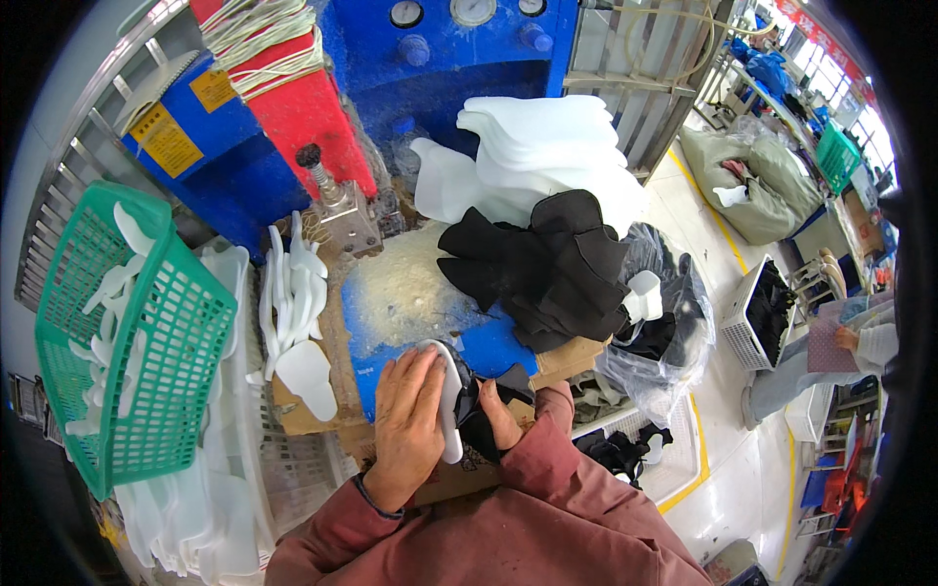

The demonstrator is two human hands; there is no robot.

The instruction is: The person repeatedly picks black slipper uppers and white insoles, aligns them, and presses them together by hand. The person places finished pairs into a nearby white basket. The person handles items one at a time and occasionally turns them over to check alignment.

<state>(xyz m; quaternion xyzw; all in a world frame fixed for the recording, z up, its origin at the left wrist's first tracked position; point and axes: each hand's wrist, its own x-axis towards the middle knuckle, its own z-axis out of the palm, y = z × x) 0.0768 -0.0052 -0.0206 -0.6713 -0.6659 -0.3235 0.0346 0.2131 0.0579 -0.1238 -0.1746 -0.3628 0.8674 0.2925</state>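
Low in front of me, my left hand (pixel 408 410) presses its fingers along a curved white foam-like piece (pixel 452 415), seen nearly edge-on. Right beside it, my right hand (pixel 502 418) grips a black fabric piece (pixel 473 415) with the thumb on top; its other fingers are hidden. White and black pieces touch between the two hands. Beyond them lies a blue work surface (pixel 366 381) covered in pale dust (pixel 401 293). A loose heap of black fabric pieces (pixel 547 264) rests on its right part.
White sheets (pixel 547 137) are stacked behind the black heap. Left stand a metal-headed red machine arm (pixel 332 210), narrow white pieces (pixel 293 293) and a green basket (pixel 156 342). To the right are a clear plastic bag (pixel 684 342), a white crate (pixel 684 444) and another person (pixel 831 352).
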